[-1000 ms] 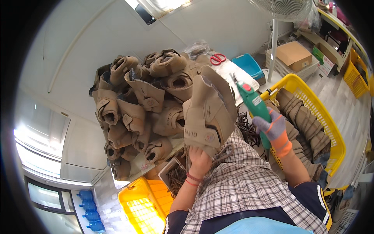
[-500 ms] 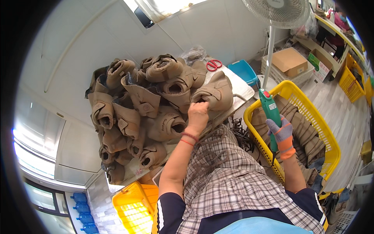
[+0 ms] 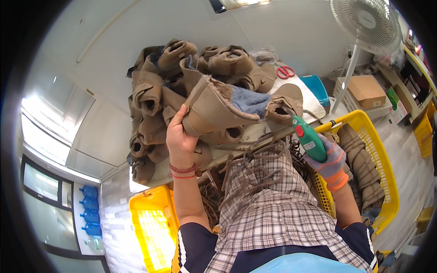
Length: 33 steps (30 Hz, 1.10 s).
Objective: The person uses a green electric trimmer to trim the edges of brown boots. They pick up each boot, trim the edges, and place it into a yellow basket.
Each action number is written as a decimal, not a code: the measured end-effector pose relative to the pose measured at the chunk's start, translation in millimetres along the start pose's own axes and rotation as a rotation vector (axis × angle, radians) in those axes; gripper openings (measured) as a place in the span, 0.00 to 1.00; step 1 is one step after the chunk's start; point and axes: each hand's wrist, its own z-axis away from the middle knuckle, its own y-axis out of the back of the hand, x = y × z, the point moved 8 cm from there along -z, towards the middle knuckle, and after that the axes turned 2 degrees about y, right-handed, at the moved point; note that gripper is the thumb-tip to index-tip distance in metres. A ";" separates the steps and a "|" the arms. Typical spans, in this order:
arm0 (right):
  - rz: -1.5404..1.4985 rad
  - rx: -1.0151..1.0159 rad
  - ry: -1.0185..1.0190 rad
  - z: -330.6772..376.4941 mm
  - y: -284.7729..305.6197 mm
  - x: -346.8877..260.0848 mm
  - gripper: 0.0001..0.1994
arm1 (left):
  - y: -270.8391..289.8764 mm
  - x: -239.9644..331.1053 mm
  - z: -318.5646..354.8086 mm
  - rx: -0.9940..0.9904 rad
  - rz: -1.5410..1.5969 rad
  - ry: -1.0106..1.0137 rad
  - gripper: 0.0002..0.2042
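Observation:
My bare left hand (image 3: 181,135) grips a brown boot upper (image 3: 211,111) by its side and holds it up over the table. Blue fleece lining (image 3: 249,102) shows in its open end, which faces right. In a grey and orange glove, my right hand (image 3: 327,160) is wrapped round a green handheld power tool (image 3: 310,140) with a red button. The tool's narrow tip points up and left, close to another brown upper (image 3: 287,105) at the table's right; whether they touch I cannot tell. Several more uppers (image 3: 148,95) lie heaped behind the held one.
Red-handled scissors (image 3: 286,72) lie on the table (image 3: 314,98). Beside my right arm stands a yellow basket (image 3: 390,191) of stacked brown pieces. Another yellow basket (image 3: 136,214) is at the lower left. A fan (image 3: 366,20) and a blue bin (image 3: 316,88) stand at the right.
My left hand has moved left and now holds up a fleece-lined upper. My right hand has tilted the tool leftward, towards the table. The whole view has shifted.

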 end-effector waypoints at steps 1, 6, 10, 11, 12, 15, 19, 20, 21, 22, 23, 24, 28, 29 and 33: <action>0.070 -0.012 0.103 -1.8 -2.4 -10.5 0.33 | 7.9 -0.5 6.9 0.021 0.054 0.054 0.17; 0.069 -0.103 0.322 -9.5 -15.0 -41.4 0.34 | 53.8 -4.7 28.4 0.138 0.202 0.175 0.17; 0.048 -0.104 0.364 -9.8 -20.0 -49.2 0.35 | 56.1 -12.4 35.4 0.138 0.223 0.188 0.15; 0.045 -0.090 0.379 -10.8 -19.9 -52.6 0.35 | 58.0 -13.5 36.1 0.161 0.223 0.171 0.15; 0.048 -0.112 0.374 -11.5 -21.9 -54.0 0.34 | 59.7 -14.9 36.7 0.184 0.222 0.155 0.15; 0.054 -0.170 0.342 -11.4 -26.3 -57.4 0.34 | 56.0 -22.7 37.4 0.182 0.225 0.132 0.15; 0.004 -0.191 0.279 -14.0 -30.2 -57.8 0.33 | 42.0 -37.5 42.5 0.200 0.158 0.081 0.16; -0.020 -0.186 0.270 -14.8 -30.9 -57.9 0.33 | 35.6 -39.6 44.6 0.177 0.140 0.041 0.16; -0.034 -0.166 0.275 -15.4 -30.2 -58.7 0.33 | 29.1 -42.1 47.1 0.154 0.123 0.003 0.17; -0.050 -0.145 0.280 -15.7 -29.8 -59.2 0.32 | 23.8 -43.4 50.0 0.132 0.104 -0.037 0.17; -0.065 -0.124 0.285 -15.7 -29.1 -59.3 0.32 | 19.9 -45.7 52.7 0.108 0.098 -0.047 0.18; -0.084 -0.117 0.279 -15.5 -29.2 -58.4 0.32 | 16.7 -46.7 55.4 0.090 0.067 -0.085 0.18; -0.204 -0.130 0.197 -16.5 -32.2 -54.7 0.31 | 4.0 -52.1 66.3 -0.015 -0.068 -0.221 0.20; -0.244 -0.143 0.161 -17.4 -33.6 -54.5 0.31 | 1.0 -53.6 68.7 -0.050 -0.104 -0.251 0.20; -0.384 -0.325 -0.083 -15.8 -47.6 -47.7 0.30 | -0.5 -61.5 74.3 -0.065 -0.162 -0.307 0.22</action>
